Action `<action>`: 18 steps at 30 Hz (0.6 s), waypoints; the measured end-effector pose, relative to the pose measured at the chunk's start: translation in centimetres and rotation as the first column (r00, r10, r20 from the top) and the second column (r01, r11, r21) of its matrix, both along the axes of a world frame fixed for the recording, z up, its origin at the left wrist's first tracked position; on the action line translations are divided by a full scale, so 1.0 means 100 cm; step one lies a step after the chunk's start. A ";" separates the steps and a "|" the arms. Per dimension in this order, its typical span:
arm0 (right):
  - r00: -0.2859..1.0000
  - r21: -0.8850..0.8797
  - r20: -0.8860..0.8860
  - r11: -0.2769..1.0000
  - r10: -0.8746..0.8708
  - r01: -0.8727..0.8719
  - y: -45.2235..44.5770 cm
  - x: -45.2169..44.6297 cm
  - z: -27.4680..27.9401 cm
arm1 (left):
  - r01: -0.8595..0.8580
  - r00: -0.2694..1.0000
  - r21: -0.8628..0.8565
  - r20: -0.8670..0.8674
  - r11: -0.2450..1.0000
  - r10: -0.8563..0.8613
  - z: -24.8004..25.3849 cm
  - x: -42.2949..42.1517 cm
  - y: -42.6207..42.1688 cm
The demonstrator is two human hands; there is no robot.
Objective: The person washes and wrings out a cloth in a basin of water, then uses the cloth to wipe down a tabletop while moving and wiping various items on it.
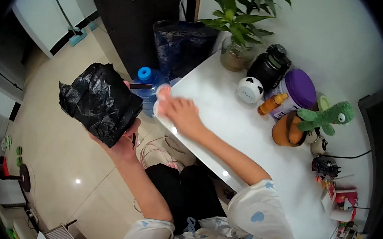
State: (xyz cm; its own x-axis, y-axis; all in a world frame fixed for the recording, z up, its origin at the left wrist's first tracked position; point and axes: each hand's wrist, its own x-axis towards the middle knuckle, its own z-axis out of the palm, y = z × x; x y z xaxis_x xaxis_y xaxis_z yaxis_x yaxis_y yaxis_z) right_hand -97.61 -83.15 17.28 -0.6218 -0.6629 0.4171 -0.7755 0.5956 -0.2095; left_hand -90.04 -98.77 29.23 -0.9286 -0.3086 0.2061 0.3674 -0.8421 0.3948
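Observation:
A crumpled black plastic bag [100, 101] is held up by my left hand [124, 143], whose fingers wrap round its lower right side. The bag hides part of that hand, and what it covers cannot be seen. My right hand [181, 112] is over the near left edge of the white table [226, 135], to the right of the bag and apart from it. Its fingers are blurred, with something pale and pinkish at their tips that I cannot make out. A thin dark strip [141, 86] juts from the bag's right side, in front of a blue water bottle [150, 94].
Along the table's back stand a plant jar [236, 55], a black bottle [270, 65], a panda-faced white object [250, 89], a purple-lidded tub [298, 89], an amber bottle [271, 104] and an orange pot [286, 130]. Cables [153, 150] lie on the floor.

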 end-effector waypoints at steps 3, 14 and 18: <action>0.989 -0.001 0.040 0.990 0.139 -0.140 0.052 0.070 0.009 | 0.008 1.000 -0.114 -0.017 0.993 -0.010 -0.011 0.003 -0.006; 0.854 -0.160 -0.208 0.878 -0.478 0.452 0.081 -0.058 -0.015 | -0.044 0.962 -0.061 0.267 0.997 0.059 -0.009 0.008 0.023; 0.966 -0.012 -0.010 0.966 -0.259 0.259 0.085 0.021 -0.001 | -0.002 0.973 -0.046 0.230 0.999 0.013 -0.007 0.007 0.040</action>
State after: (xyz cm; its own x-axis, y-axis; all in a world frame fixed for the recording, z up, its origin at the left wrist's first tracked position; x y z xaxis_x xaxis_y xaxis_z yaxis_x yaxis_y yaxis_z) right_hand -95.52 -74.66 17.17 -0.7666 -0.4754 0.4316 -0.5976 0.7742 -0.2087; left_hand -89.38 -94.76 28.56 -0.9503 -0.3112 0.0006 0.2685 -0.8190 0.5071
